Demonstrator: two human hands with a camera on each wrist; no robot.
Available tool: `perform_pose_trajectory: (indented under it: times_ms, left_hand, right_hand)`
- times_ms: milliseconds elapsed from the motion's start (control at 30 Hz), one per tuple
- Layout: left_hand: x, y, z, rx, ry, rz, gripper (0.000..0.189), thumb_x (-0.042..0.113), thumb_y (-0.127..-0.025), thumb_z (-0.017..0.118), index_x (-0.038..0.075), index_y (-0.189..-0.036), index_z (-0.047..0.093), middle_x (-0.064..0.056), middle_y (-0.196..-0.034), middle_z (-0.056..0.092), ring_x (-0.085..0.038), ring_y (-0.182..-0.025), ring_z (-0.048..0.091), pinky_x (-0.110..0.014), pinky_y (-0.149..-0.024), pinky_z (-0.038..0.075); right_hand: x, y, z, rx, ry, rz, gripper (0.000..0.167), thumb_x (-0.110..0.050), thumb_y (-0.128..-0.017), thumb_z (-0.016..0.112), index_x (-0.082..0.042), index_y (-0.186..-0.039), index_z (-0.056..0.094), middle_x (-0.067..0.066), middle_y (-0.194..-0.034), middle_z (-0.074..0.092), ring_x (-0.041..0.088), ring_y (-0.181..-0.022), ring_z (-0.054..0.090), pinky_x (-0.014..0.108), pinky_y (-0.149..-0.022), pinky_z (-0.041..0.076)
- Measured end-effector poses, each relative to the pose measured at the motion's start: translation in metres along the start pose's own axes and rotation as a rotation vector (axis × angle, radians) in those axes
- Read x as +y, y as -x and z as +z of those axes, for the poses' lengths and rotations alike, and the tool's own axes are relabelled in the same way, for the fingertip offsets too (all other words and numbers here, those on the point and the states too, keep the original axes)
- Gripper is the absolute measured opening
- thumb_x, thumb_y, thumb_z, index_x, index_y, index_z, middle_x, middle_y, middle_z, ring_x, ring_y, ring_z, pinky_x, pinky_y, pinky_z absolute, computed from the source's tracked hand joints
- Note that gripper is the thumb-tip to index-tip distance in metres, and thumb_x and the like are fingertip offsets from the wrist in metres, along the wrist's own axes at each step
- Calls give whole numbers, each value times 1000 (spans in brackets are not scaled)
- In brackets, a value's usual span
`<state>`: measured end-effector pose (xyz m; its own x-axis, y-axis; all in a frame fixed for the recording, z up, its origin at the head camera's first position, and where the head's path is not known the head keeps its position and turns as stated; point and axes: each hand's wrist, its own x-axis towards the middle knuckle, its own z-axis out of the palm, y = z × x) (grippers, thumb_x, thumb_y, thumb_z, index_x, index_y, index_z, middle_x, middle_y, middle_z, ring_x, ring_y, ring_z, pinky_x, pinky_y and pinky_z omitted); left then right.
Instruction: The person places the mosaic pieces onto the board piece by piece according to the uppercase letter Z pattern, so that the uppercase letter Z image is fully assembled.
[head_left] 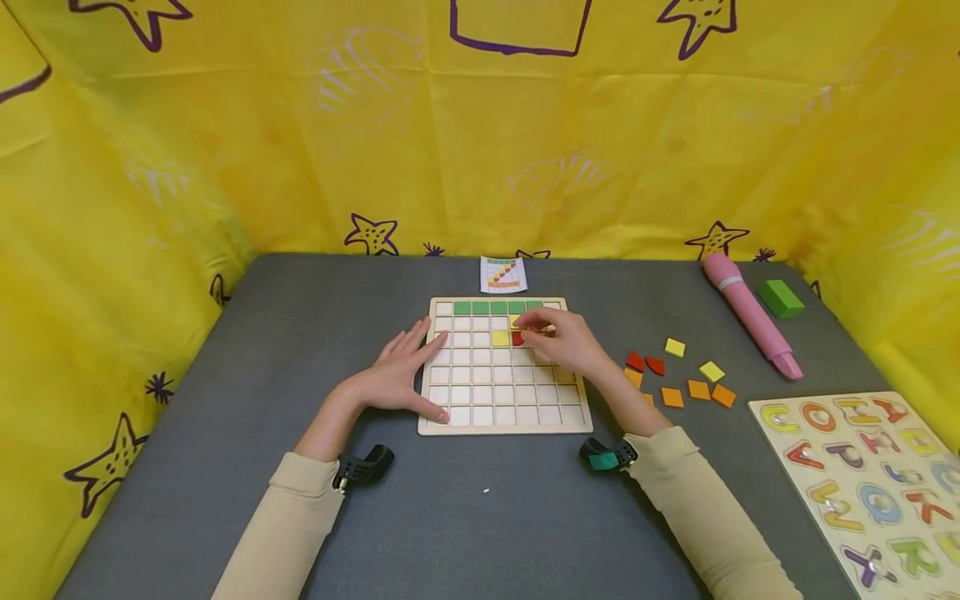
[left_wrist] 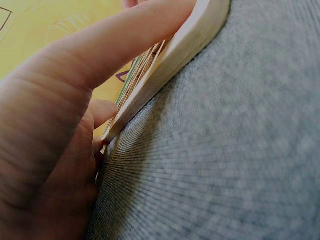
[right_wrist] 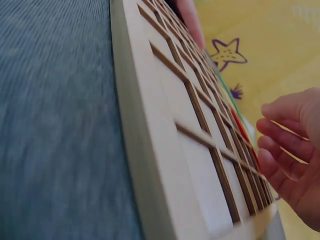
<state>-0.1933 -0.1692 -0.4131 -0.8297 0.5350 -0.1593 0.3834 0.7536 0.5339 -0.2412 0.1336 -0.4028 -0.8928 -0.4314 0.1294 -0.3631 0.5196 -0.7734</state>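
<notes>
A wooden grid board (head_left: 482, 375) with white cells lies on the table. Green tiles (head_left: 498, 308) line most of its top row. Below them are a yellow tile (head_left: 500, 338), a second yellow tile (head_left: 513, 320) and a red piece (head_left: 517, 338). My left hand (head_left: 396, 375) rests along the board's left edge, fingers spread, with the thumb on the lower left corner. My right hand (head_left: 562, 337) is over the upper right cells, fingertips beside the red piece. In the right wrist view, the right hand's fingers (right_wrist: 282, 132) bend loosely, with no piece visible between them.
A small pattern card (head_left: 504, 275) lies behind the board. To the right are loose red pieces (head_left: 655, 366), yellow tiles (head_left: 675, 347) and orange tiles (head_left: 698, 389). Farther right are a pink marker-shaped object (head_left: 753, 317), a green block (head_left: 781, 298) and a letter puzzle board (head_left: 851, 454).
</notes>
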Motion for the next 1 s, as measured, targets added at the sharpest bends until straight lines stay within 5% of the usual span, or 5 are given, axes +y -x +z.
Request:
perform_pose_trajectory:
  times_ms: [467, 1000]
  left_hand:
    - [-1, 0, 1, 2, 16, 0, 127, 65, -64, 80, 12, -158, 12, -15, -162, -9, -28, -148, -10, -52, -115, -1]
    - [1, 0, 0, -4, 16, -6, 127, 66, -64, 80, 12, -158, 13, -15, -162, -10, -28, -148, -10, -52, -115, -2]
  right_hand:
    - [22, 26, -32, 103, 66, 75, 18, -14, -93, 67, -7, -110, 70, 11, -110, 65, 27, -96, 60, 42, -86, 48]
    - [50, 70, -98, 83, 257, 190, 26, -12, -93, 63, -1, -117, 65, 21, -112, 65, 36, -103, 59, 51, -90, 45]
